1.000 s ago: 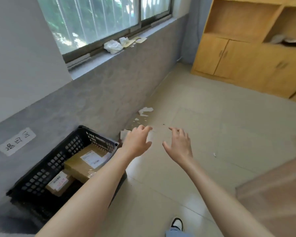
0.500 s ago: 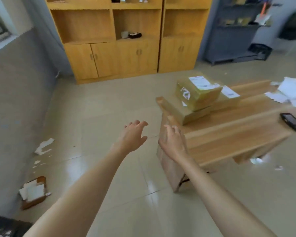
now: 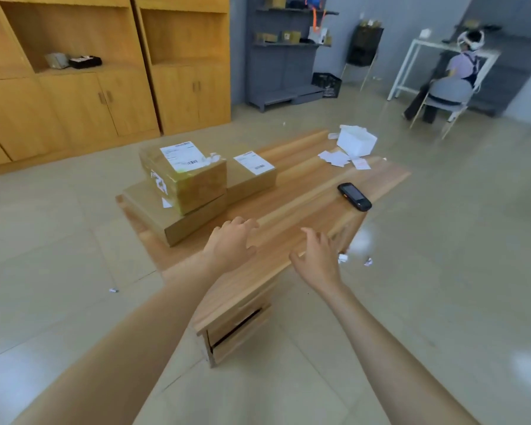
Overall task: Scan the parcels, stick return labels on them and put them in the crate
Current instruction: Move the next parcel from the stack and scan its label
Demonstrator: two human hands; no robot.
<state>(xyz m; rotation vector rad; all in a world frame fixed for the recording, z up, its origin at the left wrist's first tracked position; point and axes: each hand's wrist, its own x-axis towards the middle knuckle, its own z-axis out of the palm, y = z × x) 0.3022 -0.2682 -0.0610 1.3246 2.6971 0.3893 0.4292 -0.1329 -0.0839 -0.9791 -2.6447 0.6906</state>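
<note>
Hands point(image 3: 232, 243) now over wooden table point(image 3: 304, 191), boxy cardboard parcels point(image 3: 187, 182)

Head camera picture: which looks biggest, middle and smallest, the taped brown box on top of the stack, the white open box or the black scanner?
1. taped brown cardboard parcel: clearly largest.
2. white open box: smaller, though it sits farther from the camera, which shrinks it.
3. black handheld scanner: smallest, slim and flat.
</note>
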